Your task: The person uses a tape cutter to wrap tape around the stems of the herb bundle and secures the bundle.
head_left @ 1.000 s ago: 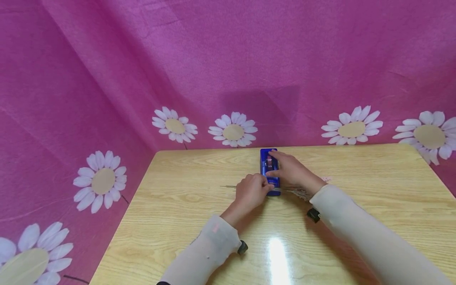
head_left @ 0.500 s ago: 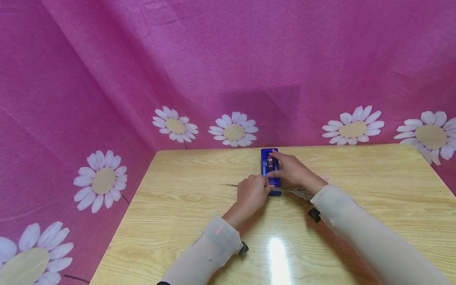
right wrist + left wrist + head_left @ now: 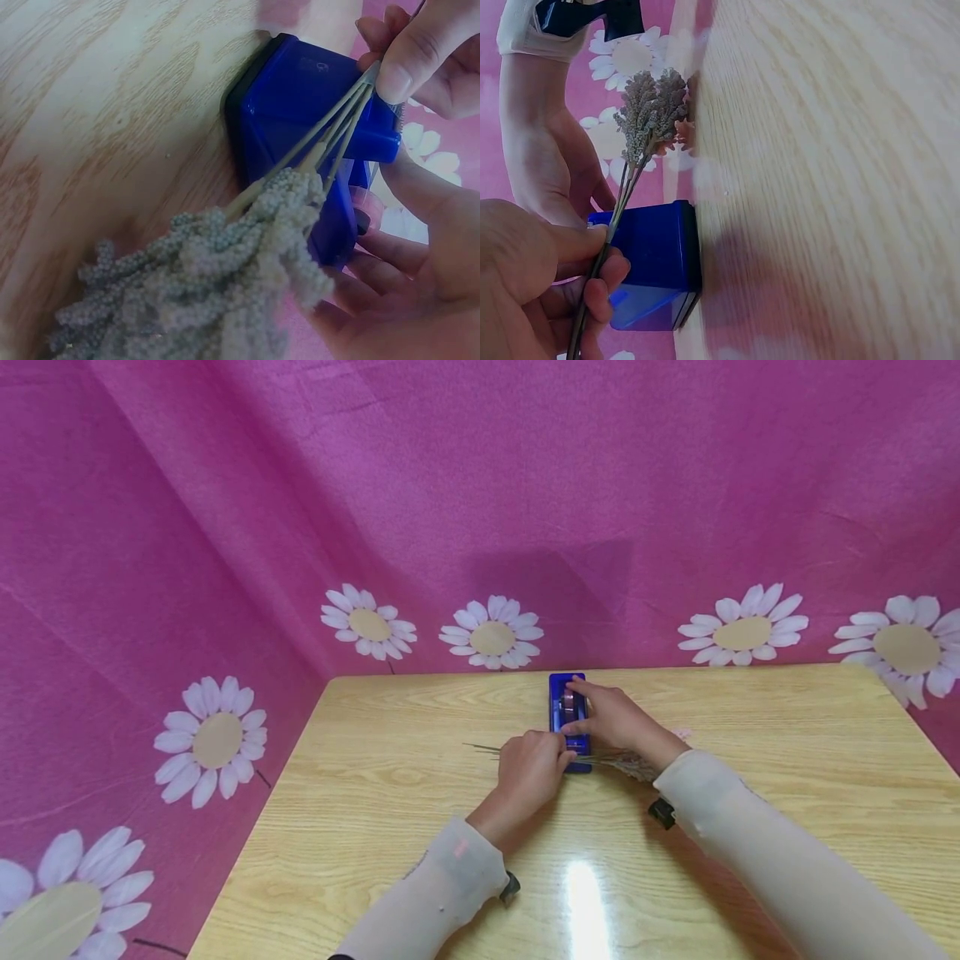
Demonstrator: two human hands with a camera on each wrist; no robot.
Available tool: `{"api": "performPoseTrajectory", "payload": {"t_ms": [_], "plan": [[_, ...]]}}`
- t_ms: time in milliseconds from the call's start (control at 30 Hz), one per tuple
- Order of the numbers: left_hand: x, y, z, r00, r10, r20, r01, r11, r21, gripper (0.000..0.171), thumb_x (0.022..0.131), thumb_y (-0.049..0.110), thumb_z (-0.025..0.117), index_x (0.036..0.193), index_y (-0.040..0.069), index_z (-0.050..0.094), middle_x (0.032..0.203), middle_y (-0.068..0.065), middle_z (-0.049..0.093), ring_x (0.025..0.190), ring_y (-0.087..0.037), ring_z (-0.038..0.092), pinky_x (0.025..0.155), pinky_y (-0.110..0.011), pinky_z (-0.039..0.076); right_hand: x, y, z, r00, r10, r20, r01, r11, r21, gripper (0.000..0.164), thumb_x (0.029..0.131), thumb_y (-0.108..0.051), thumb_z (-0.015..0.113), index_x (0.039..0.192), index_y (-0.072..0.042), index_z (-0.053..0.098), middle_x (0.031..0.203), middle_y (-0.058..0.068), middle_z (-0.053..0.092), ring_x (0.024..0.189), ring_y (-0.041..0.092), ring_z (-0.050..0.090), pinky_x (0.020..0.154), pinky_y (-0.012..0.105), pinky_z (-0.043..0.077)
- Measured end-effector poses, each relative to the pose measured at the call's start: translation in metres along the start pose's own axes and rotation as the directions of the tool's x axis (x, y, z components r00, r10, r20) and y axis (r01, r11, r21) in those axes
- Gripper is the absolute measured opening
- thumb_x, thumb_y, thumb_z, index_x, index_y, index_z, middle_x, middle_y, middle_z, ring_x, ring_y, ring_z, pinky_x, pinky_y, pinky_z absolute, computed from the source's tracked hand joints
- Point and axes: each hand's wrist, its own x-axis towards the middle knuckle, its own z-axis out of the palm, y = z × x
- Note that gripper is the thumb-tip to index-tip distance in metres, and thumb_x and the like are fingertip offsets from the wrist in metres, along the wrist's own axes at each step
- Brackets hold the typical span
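Note:
My left hand (image 3: 531,768) pinches a small bunch of dried flowers by its stems (image 3: 616,217) between thumb and fingers. The grey-green, beaded flower heads (image 3: 217,270) point right, under my right wrist in the head view. A blue tape dispenser (image 3: 557,714) stands on the table, its front end right by my left fingertips. My right hand (image 3: 618,718) grips the dispenser from the right side, with thumb and fingers spread around the tape roll (image 3: 569,702). In the right wrist view, a shiny band shows on the stems at my left thumb. The left palm hides part of the stems.
The wood-grain table (image 3: 390,810) ends at a pink cloth (image 3: 480,485) printed with white daisies, close behind the dispenser. Something small and pink (image 3: 684,735) lies beyond my right wrist. Each wrist wears a black camera (image 3: 662,812).
My left hand has dipped very slightly toward me, and the loose stem ends on its left now slant a little more. My right hand and the tape dispenser stay almost where they were.

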Motion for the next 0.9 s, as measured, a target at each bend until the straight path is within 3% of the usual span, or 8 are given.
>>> {"api": "performPoseTrajectory", "payload": {"t_ms": [200, 333, 667, 900], "plan": [[-0.003, -0.003, 0.003, 0.999, 0.037, -0.001, -0.037, 0.999, 0.018, 0.028, 0.097, 0.041, 0.071, 0.075, 0.023, 0.072, 0.069, 0.007, 0.067, 0.063, -0.015, 0.063, 0.053, -0.032, 0.043, -0.001, -0.001, 0.001, 1.0, 0.002, -0.007, -0.002, 1.0, 0.028, 0.083, 0.091, -0.026, 0.081, 0.155, 0.005, 0.038, 0.156, 0.031, 0.04, 0.142, 0.049, 0.041, 0.115, 0.06, 0.035], [-0.005, -0.007, 0.008, 0.999, 0.047, 0.003, -0.047, 0.999, -0.017, 0.027, 0.097, 0.041, 0.071, 0.078, 0.022, 0.073, 0.072, 0.008, 0.069, 0.065, -0.014, 0.064, 0.055, -0.032, 0.045, -0.001, -0.001, 0.001, 1.0, 0.007, -0.005, -0.006, 0.999, 0.051, 0.083, 0.091, -0.025, 0.081, 0.155, 0.005, 0.038, 0.154, 0.032, 0.042, 0.141, 0.048, 0.043, 0.115, 0.06, 0.036], [-0.006, -0.009, 0.01, 1.0, 0.011, 0.015, -0.009, 0.991, -0.13, 0.026, 0.097, 0.039, 0.071, 0.079, 0.021, 0.073, 0.073, 0.009, 0.068, 0.063, -0.011, 0.06, 0.052, -0.027, 0.042, 0.0, -0.001, 0.001, 0.999, 0.03, 0.012, -0.031, 0.998, 0.057, 0.083, 0.093, -0.026, 0.079, 0.157, 0.003, 0.036, 0.156, 0.031, 0.039, 0.143, 0.048, 0.041, 0.115, 0.06, 0.035], [-0.007, -0.009, 0.008, 0.998, -0.04, 0.045, 0.051, 0.961, -0.272, 0.02, 0.095, 0.033, 0.074, 0.08, 0.02, 0.075, 0.075, 0.011, 0.069, 0.068, -0.006, 0.06, 0.057, -0.025, 0.045, 0.0, -0.002, 0.0, 0.999, 0.032, 0.014, -0.032, 0.998, 0.049, 0.082, 0.093, -0.025, 0.079, 0.157, 0.004, 0.036, 0.155, 0.032, 0.041, 0.142, 0.049, 0.041, 0.115, 0.061, 0.036]]}}
